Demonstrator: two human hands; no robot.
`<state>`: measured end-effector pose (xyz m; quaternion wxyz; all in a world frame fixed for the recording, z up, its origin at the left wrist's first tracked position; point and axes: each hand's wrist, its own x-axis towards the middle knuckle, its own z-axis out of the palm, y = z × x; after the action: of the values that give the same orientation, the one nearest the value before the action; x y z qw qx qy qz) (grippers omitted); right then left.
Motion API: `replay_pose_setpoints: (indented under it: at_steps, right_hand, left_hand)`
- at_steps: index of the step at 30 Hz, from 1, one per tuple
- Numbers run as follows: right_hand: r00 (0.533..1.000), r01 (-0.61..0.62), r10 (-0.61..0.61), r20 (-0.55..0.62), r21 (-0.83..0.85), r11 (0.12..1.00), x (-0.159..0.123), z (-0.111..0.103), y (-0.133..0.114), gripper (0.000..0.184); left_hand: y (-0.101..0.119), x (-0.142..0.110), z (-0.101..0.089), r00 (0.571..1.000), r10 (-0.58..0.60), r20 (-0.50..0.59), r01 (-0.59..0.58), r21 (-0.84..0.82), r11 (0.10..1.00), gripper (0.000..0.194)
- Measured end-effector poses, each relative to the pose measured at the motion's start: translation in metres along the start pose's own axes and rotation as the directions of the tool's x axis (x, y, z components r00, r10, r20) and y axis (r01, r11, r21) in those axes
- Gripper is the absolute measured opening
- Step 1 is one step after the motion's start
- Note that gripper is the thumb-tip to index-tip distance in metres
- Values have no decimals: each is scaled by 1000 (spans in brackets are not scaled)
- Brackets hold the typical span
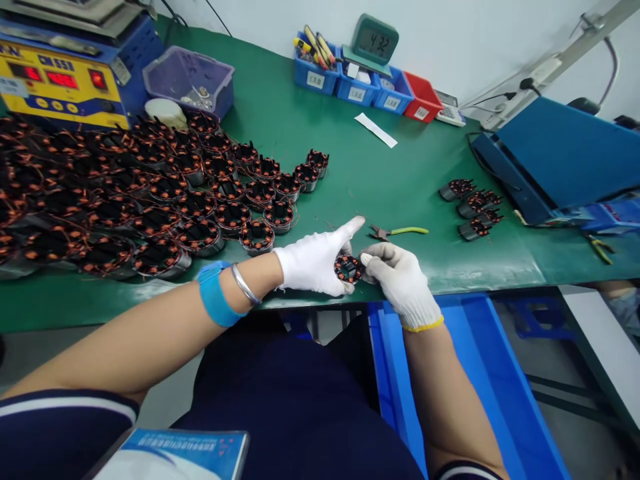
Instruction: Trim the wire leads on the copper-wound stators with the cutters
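My left hand (320,261), in a white glove, is closed around a motor stator (347,268) with copper windings and a black frame, near the front edge of the green table. Its thumb points away from me. My right hand (397,275), also gloved, has thumb and index finger pinched at the stator's right side; whatever is between those fingertips is too small to make out. Just beyond both hands lie cutting pliers (397,231) with yellow-green handles. Many similar stators (200,233) stand on the table to my left.
Several stators (475,207) sit at the right beside a blue metal box (565,157). At the back stand blue bins (357,90), a red bin (423,97) and a clock (375,40). A blue-yellow device (60,80) and purple bin (190,77) are back left. Below lies a blue tray (480,373).
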<state>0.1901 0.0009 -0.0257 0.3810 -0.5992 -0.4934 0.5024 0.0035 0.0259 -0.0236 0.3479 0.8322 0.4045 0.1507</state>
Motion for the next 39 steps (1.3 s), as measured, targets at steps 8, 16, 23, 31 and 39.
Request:
replay_pose_setpoints:
  at_steps: [8,16,23,31,39]
  right_hand:
    - [988,18,-119,-95,-706,708,-43,-25,4,20]
    - [929,286,-363,72,-761,582,-57,8,3,94]
    - [976,127,-214,-36,-707,696,-55,5,24,28]
    - [985,98,-162,-63,-571,815,-54,2,22,25]
    - [994,-107,107,-7,44,993,-50,2,29,26]
  left_hand:
    - [-1,0,0,999,23,31,-25,49,999,110]
    - [1,1,-1,996,66,56,-77,211,974,92]
    - [2,3,-1,997,62,51,-73,257,964,71]
    - [4,-2,9,992,124,-33,-123,31,992,65]
    - [11,-1,10,985,173,1,-172,116,978,29]
